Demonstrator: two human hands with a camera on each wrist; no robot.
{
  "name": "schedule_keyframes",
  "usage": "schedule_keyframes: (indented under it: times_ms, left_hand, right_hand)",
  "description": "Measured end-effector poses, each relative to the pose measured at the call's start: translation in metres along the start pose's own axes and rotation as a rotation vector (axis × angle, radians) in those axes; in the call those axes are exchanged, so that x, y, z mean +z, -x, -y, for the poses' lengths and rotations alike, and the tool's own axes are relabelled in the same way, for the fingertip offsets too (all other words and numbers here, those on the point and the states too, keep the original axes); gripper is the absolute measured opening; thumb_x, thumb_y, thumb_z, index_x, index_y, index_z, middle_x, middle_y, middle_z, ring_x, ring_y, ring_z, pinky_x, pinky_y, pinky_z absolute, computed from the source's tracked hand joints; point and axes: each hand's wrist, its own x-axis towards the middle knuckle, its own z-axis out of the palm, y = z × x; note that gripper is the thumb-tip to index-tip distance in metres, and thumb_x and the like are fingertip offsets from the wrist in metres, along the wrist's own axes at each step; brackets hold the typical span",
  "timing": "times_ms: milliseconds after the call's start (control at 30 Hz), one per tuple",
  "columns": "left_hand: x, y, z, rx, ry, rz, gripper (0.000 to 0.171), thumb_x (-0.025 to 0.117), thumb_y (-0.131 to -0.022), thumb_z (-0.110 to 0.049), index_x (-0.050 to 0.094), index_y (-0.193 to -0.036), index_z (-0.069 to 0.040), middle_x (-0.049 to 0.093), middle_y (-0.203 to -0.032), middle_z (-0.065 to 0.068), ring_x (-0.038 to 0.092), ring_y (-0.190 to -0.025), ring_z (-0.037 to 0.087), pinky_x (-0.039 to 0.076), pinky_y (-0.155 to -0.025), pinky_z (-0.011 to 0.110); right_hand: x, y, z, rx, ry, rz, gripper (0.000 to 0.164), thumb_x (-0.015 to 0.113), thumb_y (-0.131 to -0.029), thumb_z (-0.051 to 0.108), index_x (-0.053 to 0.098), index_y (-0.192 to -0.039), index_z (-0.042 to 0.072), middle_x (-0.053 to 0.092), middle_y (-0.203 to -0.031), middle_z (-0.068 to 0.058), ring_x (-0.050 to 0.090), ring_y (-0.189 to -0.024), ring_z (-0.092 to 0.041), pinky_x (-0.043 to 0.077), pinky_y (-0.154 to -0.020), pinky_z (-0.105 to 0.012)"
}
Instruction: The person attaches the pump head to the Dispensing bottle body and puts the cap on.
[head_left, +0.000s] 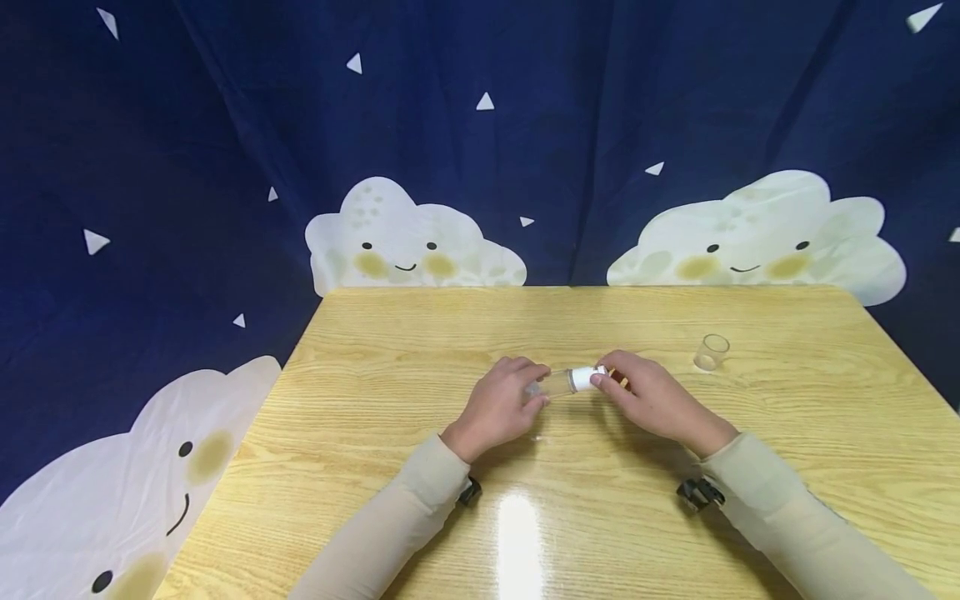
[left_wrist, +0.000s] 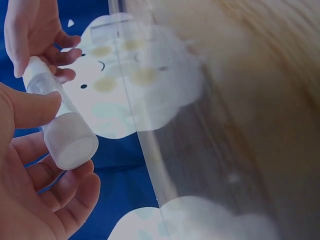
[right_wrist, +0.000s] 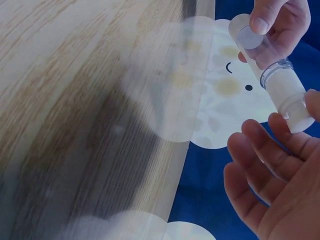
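A slim clear bottle (head_left: 557, 384) with a white collar and top (head_left: 583, 378) is held sideways, just above the table in the head view. My left hand (head_left: 498, 406) grips its base end between thumb and fingers; the left wrist view shows the white base (left_wrist: 73, 142) facing the camera. At the other end, my right hand (head_left: 651, 398) pinches the white top (right_wrist: 290, 95) between thumb and forefinger, its other fingers apart from it. A small amber-brown patch shows beside the right fingers in the head view; I cannot tell what it is.
A short clear cylinder (head_left: 711, 353), like a cap, stands on the wooden table (head_left: 390, 333) to the right of the right hand. Behind the table hangs a dark blue curtain (head_left: 450, 150) with white clouds. A black wrist device (head_left: 701, 493) sits under the right sleeve.
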Motion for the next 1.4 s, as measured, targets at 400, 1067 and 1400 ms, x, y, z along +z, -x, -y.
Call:
schedule_keyframes:
  times_ms: [400, 1067, 1400]
  left_hand:
    - [0.0004, -0.0001, 0.0004, 0.01, 0.003, -0.003, 0.038, 0.071, -0.091, -0.026, 0.067, -0.126, -0.013, 0.07, -0.12, 0.003, 0.063, -0.109, 0.02, 0.054, -0.09, 0.031]
    - [-0.0009, -0.0007, 0.0025, -0.016, 0.03, 0.009, 0.038, 0.069, -0.093, -0.026, 0.066, -0.128, -0.013, 0.069, -0.122, 0.003, 0.062, -0.108, 0.019, 0.054, -0.089, 0.031]
    - [0.0014, 0.002, 0.0026, -0.006, 0.043, 0.006, 0.038, 0.071, -0.092, -0.025, 0.066, -0.127, -0.011, 0.07, -0.119, 0.003, 0.062, -0.105, 0.019, 0.054, -0.085, 0.03]
  right_hand:
    - [-0.0009, 0.0012, -0.0004, 0.049, 0.019, 0.024, 0.029, 0.047, -0.105, 0.035, 0.064, -0.093, 0.015, 0.052, -0.07, 0.004, 0.044, -0.062, -0.009, 0.038, -0.057, -0.024]
    - [-0.0014, 0.0025, -0.0011, -0.061, -0.096, -0.055, 0.043, 0.069, -0.091, 0.01, 0.054, -0.132, 0.006, 0.066, -0.12, -0.013, 0.062, -0.085, -0.014, 0.053, -0.068, -0.025]
    - [0.0037, 0.004, -0.0042, -0.197, -0.068, -0.131, 0.042, 0.071, -0.083, -0.008, 0.061, -0.121, 0.005, 0.067, -0.11, -0.007, 0.062, -0.082, -0.011, 0.054, -0.066, -0.027]
